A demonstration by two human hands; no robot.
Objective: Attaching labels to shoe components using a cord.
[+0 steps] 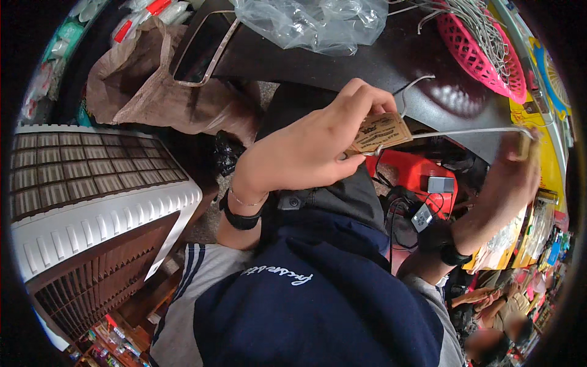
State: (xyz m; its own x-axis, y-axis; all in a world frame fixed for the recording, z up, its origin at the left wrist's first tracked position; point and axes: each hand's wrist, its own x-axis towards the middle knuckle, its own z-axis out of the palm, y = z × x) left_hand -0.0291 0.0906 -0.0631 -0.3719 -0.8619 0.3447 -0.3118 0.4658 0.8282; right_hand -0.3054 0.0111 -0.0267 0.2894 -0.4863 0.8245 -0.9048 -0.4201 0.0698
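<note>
My left hand [312, 140] is closed on a brown printed cardboard tag [382, 131], its thumb below and its fingers bent over the top. A thin light-grey cord [458, 131] runs from a knot or twist at the tag's lower edge across to the right. At its far end my right hand [520, 162] has its fingers closed on the cord, which stretches nearly straight between the hands. Another loose cord end [419, 81] curls up above the tag. Both hands are over my lap, at the near edge of the dark table [269, 58].
A pink mesh basket [455, 46] full of grey cords stands at the back right. Clear plastic bags [318, 24] lie on the table. At left are a brown cloth bag [134, 79] and a white-and-brown air cooler [104, 214]. Wired devices [441, 185] rest on something red below.
</note>
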